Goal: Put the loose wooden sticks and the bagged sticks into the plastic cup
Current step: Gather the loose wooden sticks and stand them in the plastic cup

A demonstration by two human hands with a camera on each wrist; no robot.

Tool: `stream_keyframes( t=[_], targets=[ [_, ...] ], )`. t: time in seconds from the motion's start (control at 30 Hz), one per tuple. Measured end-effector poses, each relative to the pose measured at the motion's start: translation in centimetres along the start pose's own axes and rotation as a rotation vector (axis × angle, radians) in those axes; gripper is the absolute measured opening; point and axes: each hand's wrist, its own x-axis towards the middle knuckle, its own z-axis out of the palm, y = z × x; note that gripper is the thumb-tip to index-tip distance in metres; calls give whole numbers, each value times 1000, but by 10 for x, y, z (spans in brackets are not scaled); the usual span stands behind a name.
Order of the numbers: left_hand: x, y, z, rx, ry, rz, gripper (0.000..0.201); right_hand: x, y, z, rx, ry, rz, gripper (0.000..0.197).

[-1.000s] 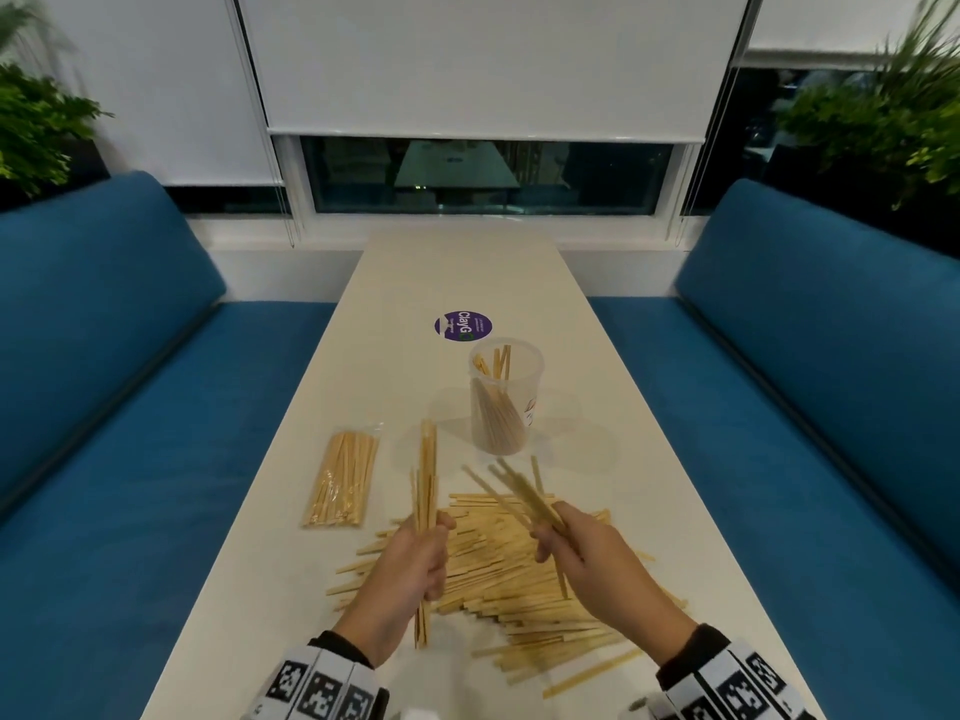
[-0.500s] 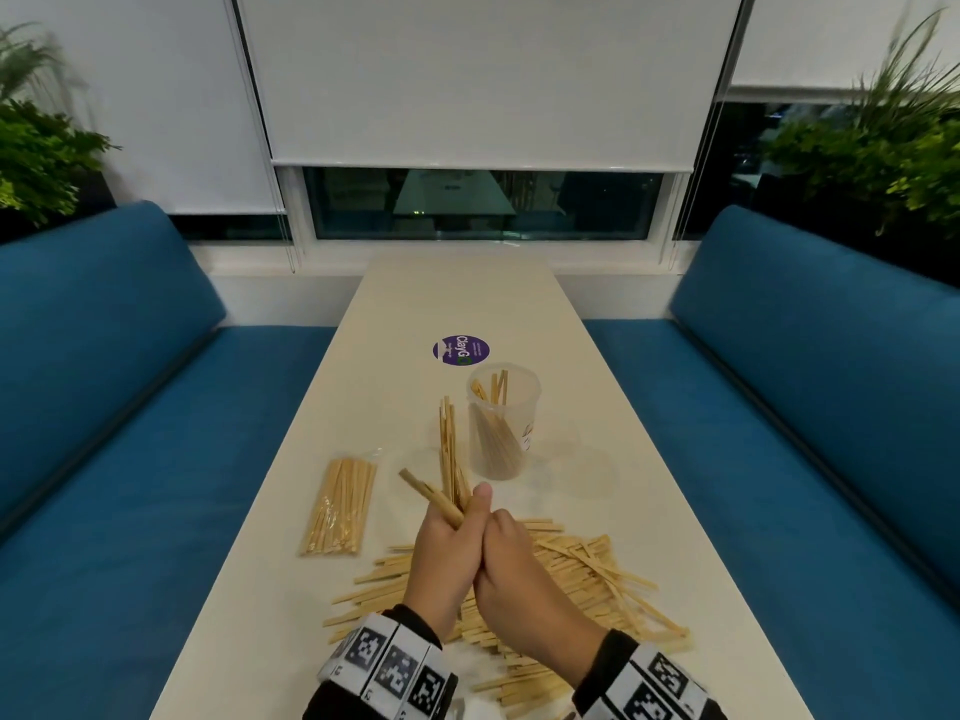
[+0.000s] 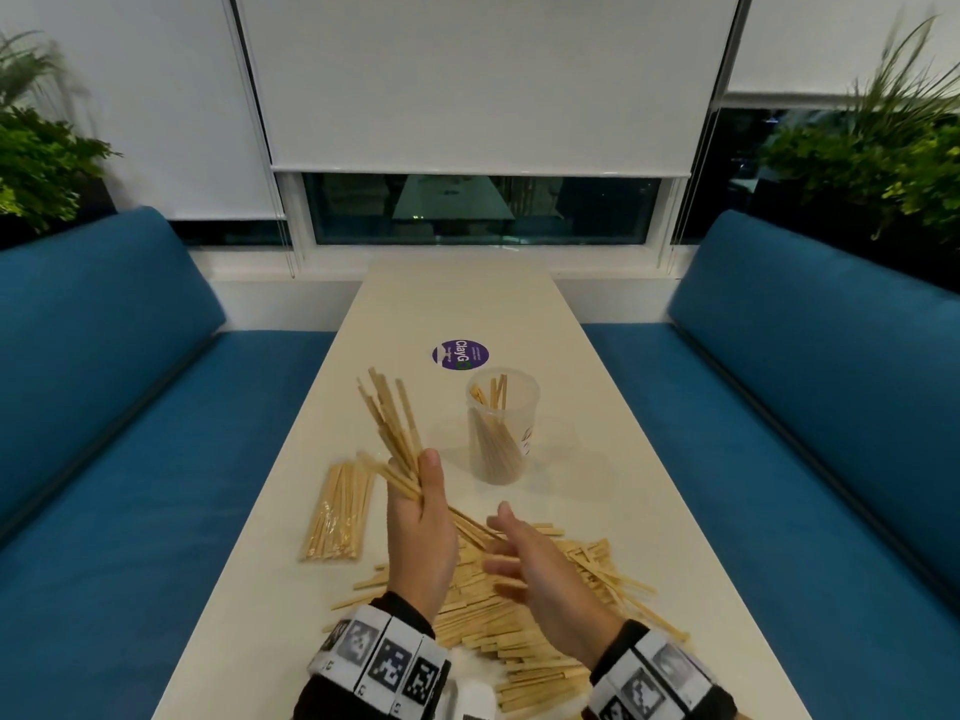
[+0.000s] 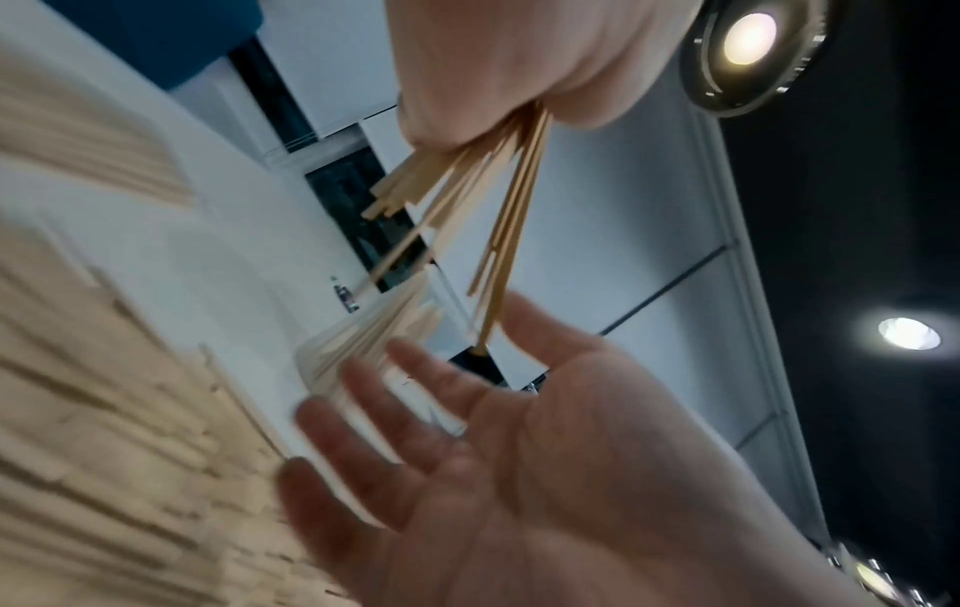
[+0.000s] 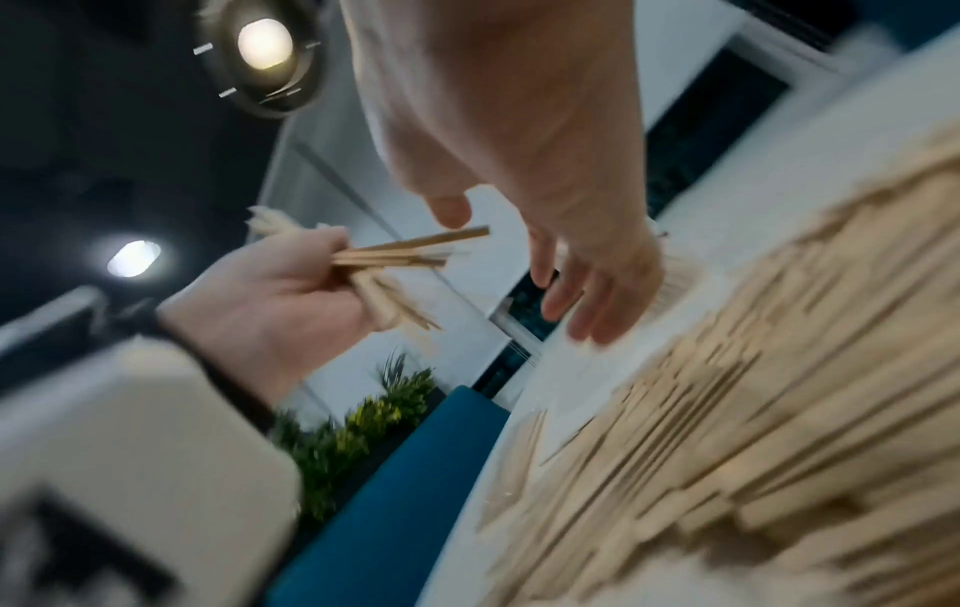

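My left hand [image 3: 423, 491] grips a bundle of loose wooden sticks [image 3: 390, 423], fanned up and to the left above the table. The left wrist view shows that bundle [image 4: 467, 205] sticking out of the fist. My right hand [image 3: 501, 550] hovers open and blurred, holding nothing, just right of the left hand and over the pile of loose sticks [image 3: 524, 621]. The clear plastic cup [image 3: 501, 433] stands upright beyond both hands with several sticks inside. The bagged sticks [image 3: 337, 506] lie flat to the left.
A purple round sticker [image 3: 460, 354] lies on the white table [image 3: 467, 298] behind the cup. Blue benches [image 3: 156, 511] run along both sides. The table ends at a window with blinds. Plants stand in both far corners.
The hands were pressed together half a second ago. My right hand has pulled back to the right and opened; my left hand keeps the joined bundle, now tilted to the left.
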Motion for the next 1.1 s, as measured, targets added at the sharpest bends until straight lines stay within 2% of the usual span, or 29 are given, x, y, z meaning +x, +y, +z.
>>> stream_keyframes(
  t=[0.07, 0.17, 0.23, 0.33, 0.4, 0.53, 0.6, 0.67, 0.7, 0.77, 0.8, 0.9, 1.1],
  targets=[
    [-4, 5, 6, 41, -54, 64, 60, 7, -2, -2, 355, -72, 180, 49],
    [-10, 8, 17, 66, -75, 138, 54, 8, -15, 0, 613, -109, 263, 46],
    [-12, 7, 23, 91, -76, 175, 46, 7, -22, 1, 634, -118, 243, 36],
    [-15, 10, 28, 132, -86, 181, 5, 3, -24, 6, 563, -195, 236, 30],
    [-18, 6, 30, 182, -125, 189, 12, -1, -22, 8, 568, -243, 248, 29],
    [-20, -1, 27, 183, -154, 131, 11, -3, -26, 6, 574, -258, 202, 43],
    [-19, 1, 22, 168, -160, 131, 10, -1, -27, 1, 434, -223, 119, 60],
    [-17, 3, 18, 175, -201, 127, 6, -2, -28, -5, 303, -216, -77, 66],
    [-16, 4, 16, 195, -237, 117, 4, -4, -30, -7, 247, -231, -181, 63],
    [-15, 0, 16, 251, -320, 69, 14, -9, -35, -8, 107, -234, -326, 53],
    [-16, -1, 17, 284, -368, 40, 18, -7, -35, -8, 42, -200, -357, 50],
    [-21, -1, 18, 404, -482, 36, 30, -2, -34, -6, -63, -25, -454, 16],
    [-18, 3, 14, 422, -554, -65, 38, 7, -24, -3, -291, 143, -645, 44]
  ],
)
